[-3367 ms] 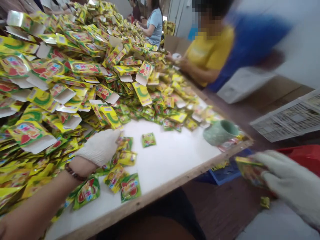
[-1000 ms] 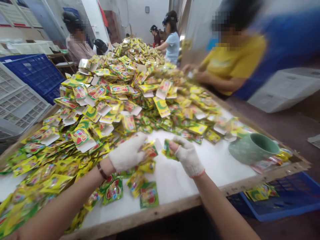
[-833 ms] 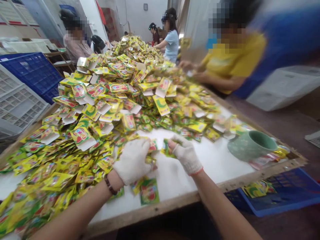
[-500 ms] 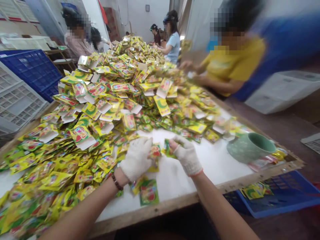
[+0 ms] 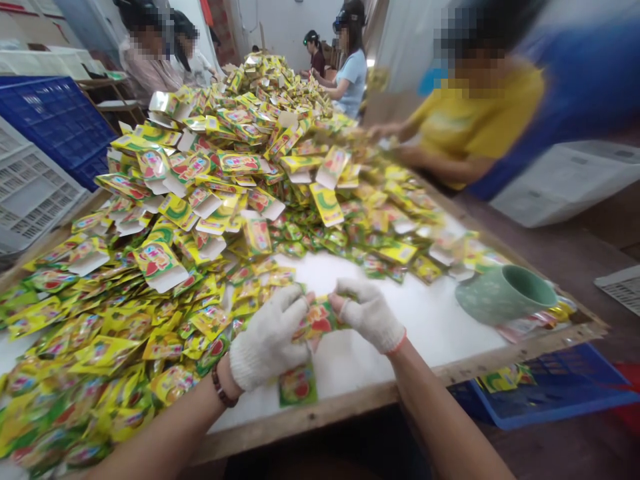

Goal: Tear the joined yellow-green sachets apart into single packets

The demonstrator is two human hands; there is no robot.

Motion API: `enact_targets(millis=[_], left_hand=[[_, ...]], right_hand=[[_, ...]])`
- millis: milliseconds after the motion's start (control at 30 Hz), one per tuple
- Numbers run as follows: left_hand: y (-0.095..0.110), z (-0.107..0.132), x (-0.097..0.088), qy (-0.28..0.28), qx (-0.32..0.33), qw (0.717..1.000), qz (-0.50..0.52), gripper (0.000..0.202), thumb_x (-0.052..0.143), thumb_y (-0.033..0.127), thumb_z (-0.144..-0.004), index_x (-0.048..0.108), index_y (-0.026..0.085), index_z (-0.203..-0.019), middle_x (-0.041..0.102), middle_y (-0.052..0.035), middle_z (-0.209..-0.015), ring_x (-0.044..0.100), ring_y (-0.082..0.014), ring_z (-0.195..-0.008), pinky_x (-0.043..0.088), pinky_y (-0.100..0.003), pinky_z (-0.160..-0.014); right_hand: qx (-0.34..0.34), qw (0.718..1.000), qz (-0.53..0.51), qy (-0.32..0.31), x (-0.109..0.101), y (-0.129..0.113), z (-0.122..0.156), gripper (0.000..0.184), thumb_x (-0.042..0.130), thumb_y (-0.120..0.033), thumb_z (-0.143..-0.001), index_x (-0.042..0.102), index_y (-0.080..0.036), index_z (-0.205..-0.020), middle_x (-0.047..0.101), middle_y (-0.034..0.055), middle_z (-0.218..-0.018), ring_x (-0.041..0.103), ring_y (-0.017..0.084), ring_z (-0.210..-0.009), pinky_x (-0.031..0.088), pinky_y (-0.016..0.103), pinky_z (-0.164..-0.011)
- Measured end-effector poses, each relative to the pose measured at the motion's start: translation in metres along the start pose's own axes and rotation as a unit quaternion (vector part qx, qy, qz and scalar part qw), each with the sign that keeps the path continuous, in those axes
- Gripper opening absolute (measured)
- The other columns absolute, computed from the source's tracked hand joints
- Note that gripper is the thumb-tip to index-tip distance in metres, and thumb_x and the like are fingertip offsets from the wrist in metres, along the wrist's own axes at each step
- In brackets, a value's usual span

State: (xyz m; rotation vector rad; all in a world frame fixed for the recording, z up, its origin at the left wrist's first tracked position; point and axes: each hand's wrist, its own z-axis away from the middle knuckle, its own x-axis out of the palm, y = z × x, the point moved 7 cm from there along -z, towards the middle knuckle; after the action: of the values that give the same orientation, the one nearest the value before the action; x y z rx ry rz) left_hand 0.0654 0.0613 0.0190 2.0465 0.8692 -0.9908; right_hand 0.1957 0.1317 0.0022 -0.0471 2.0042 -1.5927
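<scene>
Pinching a small, glossy green-and-yellow packet with a red fruit print over the white tabletop, my white-gloved left hand at its left end, my white-gloved right hand at its right. I judge it light, pliable and slippery, apt to crease; best taken lightly by opposite edges. Beyond it: a heaped pile of yellow cardboard boxes with white flaps.
</scene>
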Motion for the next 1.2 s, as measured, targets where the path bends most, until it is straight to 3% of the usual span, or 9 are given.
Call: enact_targets(millis=[200,300,367,500,700,833,933,1033,1200], left_hand=[[-0.002,0.0,-0.001,0.038,-0.031,0.999,0.018,0.037,0.063,0.023,-0.076,0.055,0.015,-0.111,0.058,-0.0129,-0.105,0.058,-0.0259,-0.101,0.055,-0.04,-0.086],[-0.007,0.002,-0.001,0.037,-0.031,0.999,0.006,0.037,0.064,0.023,-0.076,0.056,0.015,-0.11,0.058,-0.0131,-0.105,0.059,-0.0255,-0.099,0.055,-0.04,-0.085],[-0.01,0.003,-0.002,0.043,-0.022,0.999,-0.014,0.039,0.064,0.026,-0.077,0.055,0.013,-0.113,0.058,-0.0149,-0.108,0.058,-0.0265,-0.101,0.055,-0.04,-0.086],[-0.004,0.005,-0.003,0.043,0.026,0.998,-0.037,0.047,0.061,0.03,-0.08,0.05,0.013,-0.123,0.058,-0.0156,-0.11,0.058,-0.0273,-0.104,0.055,-0.041,-0.086],[0.008,0.006,-0.007,0.068,0.051,0.995,-0.061,0.046,0.058,0.028,-0.081,0.049,0.016,-0.125,0.06,-0.0123,-0.099,0.063,-0.0242,-0.092,0.057,-0.038,-0.077],[0.006,0.006,-0.009,0.102,0.011,0.994,-0.032,0.048,0.061,0.027,-0.08,0.049,0.016,-0.125,0.058,-0.0145,-0.108,0.059,-0.0269,-0.104,0.054,-0.042,-0.087],[-0.002,0.002,-0.007,0.084,-0.075,0.991,0.075,0.038,0.06,0.028,-0.083,0.055,0.017,-0.12,0.059,-0.0135,-0.111,0.057,-0.0261,-0.107,0.051,-0.043,-0.092],[-0.007,0.002,0.008,0.004,-0.182,0.943,0.278,0.023,0.049,0.023,-0.089,0.059,0.021,-0.11,0.065,-0.0072,-0.101,0.063,-0.0199,-0.095,0.053,-0.037,-0.086],[0.005,0.012,0.037,-0.048,-0.33,0.747,0.574,0.033,0.056,0.016,-0.08,0.047,0.021,-0.111,0.068,-0.0042,-0.093,0.068,-0.0168,-0.085,0.055,-0.032,-0.078]], right_hand=[[-0.003,0.98,0.172,0.103,0.001,-0.01,0.004,0.024,0.046,-0.035,-0.087,0.048,-0.022,-0.068,0.05,-0.0009,-0.058,0.046,0.013,-0.055,0.035,0.025,-0.055],[0.017,0.992,0.114,0.043,0.003,-0.007,0.008,0.009,0.051,-0.029,-0.083,0.055,-0.022,-0.087,0.059,0.001,-0.071,0.054,0.016,-0.062,0.04,0.026,-0.061],[0.046,0.998,0.038,0.029,-0.003,-0.002,0.011,0.016,0.054,-0.027,-0.08,0.055,-0.021,-0.095,0.06,0.0001,-0.073,0.055,0.016,-0.064,0.043,0.027,-0.061],[0.064,0.997,0.011,0.044,-0.013,0.0,0.018,0.006,0.057,-0.024,-0.075,0.06,-0.02,-0.073,0.059,-0.0001,-0.068,0.053,0.016,-0.067,0.043,0.027,-0.062],[0.127,0.979,-0.127,-0.092,0.016,-0.002,0.027,0.015,0.05,-0.026,-0.079,0.061,-0.019,-0.071,0.046,-0.0065,-0.042,0.04,0.009,-0.038,0.033,0.021,-0.042],[0.152,0.963,-0.188,-0.116,0.015,-0.002,0.031,0.027,0.05,-0.04,-0.085,0.062,-0.016,-0.091,0.046,-0.0073,-0.038,0.034,0.008,-0.03,0.026,0.02,-0.037],[0.092,0.974,-0.139,-0.156,0.008,-0.013,0.029,0.023,0.05,-0.037,-0.086,0.06,-0.018,-0.077,0.049,-0.0055,-0.045,0.041,0.009,-0.038,0.033,0.021,-0.042],[0.015,0.981,-0.025,-0.193,0.005,-0.024,0.028,0.019,0.05,-0.023,-0.083,0.056,-0.02,-0.066,0.055,-0.0019,-0.062,0.051,0.013,-0.057,0.042,0.024,-0.055],[-0.048,0.963,0.065,-0.257,0.013,-0.028,0.029,0.021,0.047,-0.006,-0.072,0.062,-0.021,-0.071,0.061,-0.0023,-0.074,0.054,0.015,-0.071,0.044,0.026,-0.068]])
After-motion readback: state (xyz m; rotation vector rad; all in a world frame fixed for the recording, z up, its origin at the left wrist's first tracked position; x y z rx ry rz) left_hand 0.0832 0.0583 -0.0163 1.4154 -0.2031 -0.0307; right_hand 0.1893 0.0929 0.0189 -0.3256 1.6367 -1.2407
